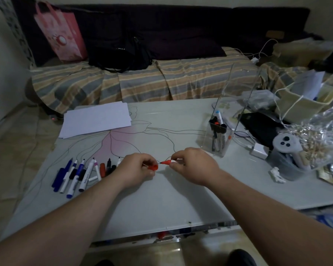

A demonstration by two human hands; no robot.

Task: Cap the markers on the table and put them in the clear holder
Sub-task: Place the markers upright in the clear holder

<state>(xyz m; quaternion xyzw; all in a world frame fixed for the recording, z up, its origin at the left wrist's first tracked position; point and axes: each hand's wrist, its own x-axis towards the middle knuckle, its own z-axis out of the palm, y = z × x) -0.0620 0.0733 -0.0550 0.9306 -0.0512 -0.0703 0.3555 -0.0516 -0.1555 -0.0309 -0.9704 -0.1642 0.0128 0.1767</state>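
Fingers of the left hand [137, 167] are curled around a red cap [153, 167], which is pinched just above the table [171, 198]. A red marker [168, 162] is gripped by the right hand [193, 165], with its bare tip pointed at the cap; tip and cap are close but apart. Most of the marker's barrel is hidden inside the right fist, so its length cannot be made out.

To the left of the hands, a row of markers [81, 172] is laid on the table, some uncapped, with loose caps among them; which cap belongs to which cannot be told. A clear holder [218, 138] is stood beyond and to the right of the right hand, and several capped markers are held upright in it. A stack of white paper [96, 120] is seen at the table's far left. Clutter at the right edge, including a crinkled plastic bag [323, 131], is blurred and partly cut off.
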